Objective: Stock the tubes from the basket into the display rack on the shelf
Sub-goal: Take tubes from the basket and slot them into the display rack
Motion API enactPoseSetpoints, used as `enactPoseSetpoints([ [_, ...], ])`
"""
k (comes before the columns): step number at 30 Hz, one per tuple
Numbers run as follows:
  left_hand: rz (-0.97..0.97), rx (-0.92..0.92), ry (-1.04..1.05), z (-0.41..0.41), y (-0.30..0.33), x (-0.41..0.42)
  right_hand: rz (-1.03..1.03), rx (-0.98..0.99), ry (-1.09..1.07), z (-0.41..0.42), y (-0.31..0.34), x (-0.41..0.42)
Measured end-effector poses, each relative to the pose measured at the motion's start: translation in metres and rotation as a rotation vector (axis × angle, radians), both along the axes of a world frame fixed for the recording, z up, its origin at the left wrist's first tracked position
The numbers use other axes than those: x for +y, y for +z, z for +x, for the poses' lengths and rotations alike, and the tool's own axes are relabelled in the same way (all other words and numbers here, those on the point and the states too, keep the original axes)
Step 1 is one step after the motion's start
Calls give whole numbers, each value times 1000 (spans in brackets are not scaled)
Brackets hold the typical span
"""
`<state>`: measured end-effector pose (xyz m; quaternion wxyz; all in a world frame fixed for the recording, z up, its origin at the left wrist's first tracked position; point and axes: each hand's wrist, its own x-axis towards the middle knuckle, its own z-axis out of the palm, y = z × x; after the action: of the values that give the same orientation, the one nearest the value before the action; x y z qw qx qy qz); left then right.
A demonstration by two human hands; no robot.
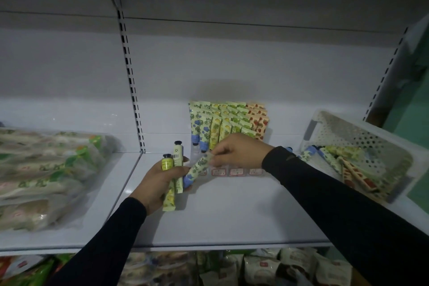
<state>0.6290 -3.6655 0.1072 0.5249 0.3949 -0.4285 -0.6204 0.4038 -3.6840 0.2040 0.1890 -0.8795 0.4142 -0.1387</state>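
Left hand (155,180) gripping two tubes (173,169), just in front of the rack (228,123). Right hand (236,151) pinching a blue-flower tube (197,168) beside them. Basket (362,137) far right of rack.

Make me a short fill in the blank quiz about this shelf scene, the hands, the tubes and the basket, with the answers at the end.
1. The white basket sits on the shelf to the ____ of the display rack.
2. The right hand pinches a tube with a ____ cap.
3. The left hand grips ____ upright tubes.

Answers: right; blue; two
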Motion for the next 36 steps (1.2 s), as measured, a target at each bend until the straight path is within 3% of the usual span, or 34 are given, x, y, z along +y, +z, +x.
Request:
enactPoseSetpoints([
  [5,-55,-155,203,13,-10,-11,-88,-270,-184,4,0,-5],
  [12,-142,-201,402,25,-22,-17,-272,-271,-331,16,7,-19],
  [20,-157,-209,384,24,-27,-16,-405,-355,-408,41,16,-31],
  [31,-155,-122,369,22,-24,-14,-490,-201,-382,54,5,-41],
  [36,-162,-120,361,22,-23,-13,-462,-246,-407,56,10,-43],
])
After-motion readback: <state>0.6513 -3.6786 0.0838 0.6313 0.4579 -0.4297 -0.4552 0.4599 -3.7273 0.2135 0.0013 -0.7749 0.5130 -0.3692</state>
